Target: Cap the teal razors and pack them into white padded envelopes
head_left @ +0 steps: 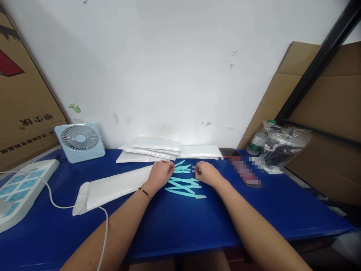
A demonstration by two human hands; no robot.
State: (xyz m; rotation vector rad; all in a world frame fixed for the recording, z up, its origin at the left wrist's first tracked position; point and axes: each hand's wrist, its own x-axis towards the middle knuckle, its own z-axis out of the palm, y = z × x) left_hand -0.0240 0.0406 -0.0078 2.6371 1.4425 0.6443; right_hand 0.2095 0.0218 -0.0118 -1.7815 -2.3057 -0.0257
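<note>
Several turquoise eyebrow razors (182, 185) with paler tips lie in a loose row on the blue table, between and just below my hands. My left hand (162, 173) is closed, its fingertips pinching the left ends of a small bunch of razors (183, 169). Facing it, my right hand (207, 173) has its fingers curled together beside the pale tips of that bunch. What those right fingers grip is hidden. A long white padded envelope (113, 188) lies flat, partly behind my left hand and wrist.
White envelopes (152, 148) are stacked by the wall, with another packet (200, 151) beside them. A small fan (80, 141) and a power strip (26, 188) with a white cable stand left. Rightward are a phone (230, 152), a bottle (257, 143) and a bagged dark item (282, 148).
</note>
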